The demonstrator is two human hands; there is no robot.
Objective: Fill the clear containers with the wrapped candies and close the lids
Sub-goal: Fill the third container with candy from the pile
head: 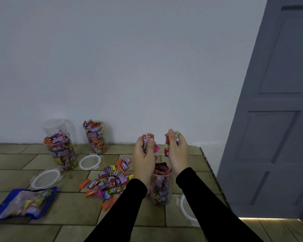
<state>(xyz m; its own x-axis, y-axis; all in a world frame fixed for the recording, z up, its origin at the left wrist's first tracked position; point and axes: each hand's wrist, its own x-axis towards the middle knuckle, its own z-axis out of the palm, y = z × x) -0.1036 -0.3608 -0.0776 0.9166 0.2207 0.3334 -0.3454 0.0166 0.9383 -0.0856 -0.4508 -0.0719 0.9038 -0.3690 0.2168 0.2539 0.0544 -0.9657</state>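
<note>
Both hands hover above the nearest clear container [160, 186], which stands near the right edge of the tiled surface [77, 224] and is already heaped with candies. The left hand [144, 154] has its fingers curled round a bunch of wrapped candies [147, 139]; the right hand [177, 151] clamps another bunch [170, 139]. Dropped together, they likely overflow the mouth, sliding off the heap and possibly over the edge. An overfull container may also keep its lid [186, 209], lying just to its right, from seating. Loose candies [110, 179] lie towards the surface's middle.
</note>
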